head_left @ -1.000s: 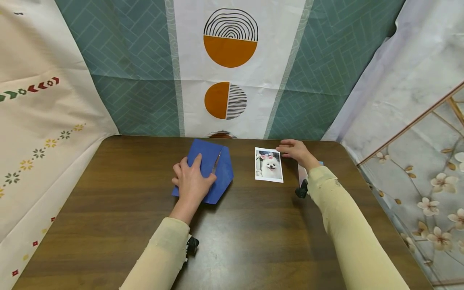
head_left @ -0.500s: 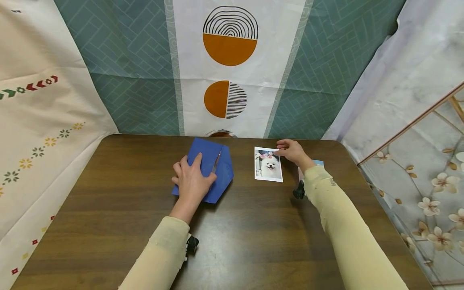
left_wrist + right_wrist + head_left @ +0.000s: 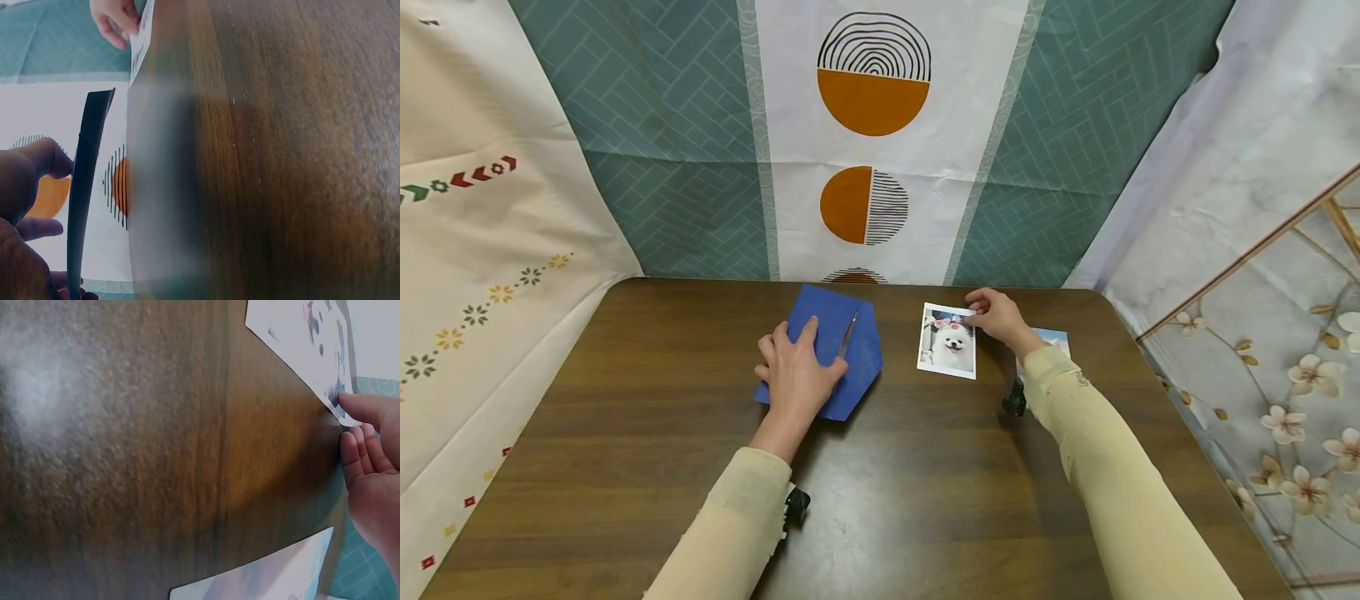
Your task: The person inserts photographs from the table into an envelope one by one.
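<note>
My left hand [image 3: 795, 371] grips a blue envelope [image 3: 867, 350] left of the table's middle, fingers spread over its face. A narrow slit with something pale inside runs down the envelope near its pointed flap. From the left wrist, the envelope [image 3: 86, 169] appears edge-on, with fingertips showing at its lower end. To the right, my right hand [image 3: 1000, 318] pinches the top right corner of a white-bordered photo [image 3: 951, 346] of a fluffy white dog wearing pink flowers. The right wrist view has the thumb on the printed face of that photo [image 3: 300, 337] and the fingers by its edge.
Partly under the right forearm, a second picture [image 3: 1054, 338] with a light blue top lies on the brown wooden table [image 3: 895, 500]. Patterned cloth [image 3: 865, 100] hangs right behind the table's far edge. A floral cloth [image 3: 1300, 417] borders the right side.
My right hand has closed on the photo's corner and moved slightly left. With it the photo has shifted left and turned a little. The left hand and envelope stay put.
</note>
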The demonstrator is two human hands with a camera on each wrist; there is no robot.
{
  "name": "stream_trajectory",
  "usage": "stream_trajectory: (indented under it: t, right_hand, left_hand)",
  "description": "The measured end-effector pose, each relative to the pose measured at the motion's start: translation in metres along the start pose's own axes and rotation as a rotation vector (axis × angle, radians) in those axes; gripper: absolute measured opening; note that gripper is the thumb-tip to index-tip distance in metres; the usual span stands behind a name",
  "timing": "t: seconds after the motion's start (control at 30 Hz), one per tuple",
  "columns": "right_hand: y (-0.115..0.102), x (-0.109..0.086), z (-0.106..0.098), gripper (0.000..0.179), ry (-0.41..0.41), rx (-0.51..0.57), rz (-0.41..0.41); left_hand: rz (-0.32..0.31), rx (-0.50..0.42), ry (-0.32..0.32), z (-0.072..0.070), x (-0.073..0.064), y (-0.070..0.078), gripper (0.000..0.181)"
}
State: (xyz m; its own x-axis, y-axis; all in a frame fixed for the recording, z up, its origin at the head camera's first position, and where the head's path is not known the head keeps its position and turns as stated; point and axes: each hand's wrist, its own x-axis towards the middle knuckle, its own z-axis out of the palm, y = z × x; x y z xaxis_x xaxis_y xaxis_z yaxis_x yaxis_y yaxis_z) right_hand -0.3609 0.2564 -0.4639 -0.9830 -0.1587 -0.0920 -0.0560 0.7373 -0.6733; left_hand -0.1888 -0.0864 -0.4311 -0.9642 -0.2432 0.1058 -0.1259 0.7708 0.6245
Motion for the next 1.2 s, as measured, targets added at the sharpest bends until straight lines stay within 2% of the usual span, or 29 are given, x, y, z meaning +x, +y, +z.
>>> stream_trajectory:
  t: [0.43,0.73,0.97,1.2]
  right_hand:
    - [0.001,-0.002,0.004,0.026,0.032,-0.02,-0.022]
    - [-0.002,-0.007,0.005,0.024,0.045,0.057,-0.027]
    - [-0.001,-0.007,0.006,0.023,0.088,0.243,-0.029]
    - [-0.01,-0.005,0.005,0.029,0.011,0.573,0.049]
  left_hand:
    - [0.009,0.001,0.0,-0.001,0.0,0.0,0.075]
    - [0.01,0.009,0.008,-0.001,0.0,-0.001,0.076]
    - [0.011,0.007,0.009,-0.001,-0.001,-0.001,0.075]
    - [0.016,0.008,0.011,-0.001,-0.001,-0.001,0.075]
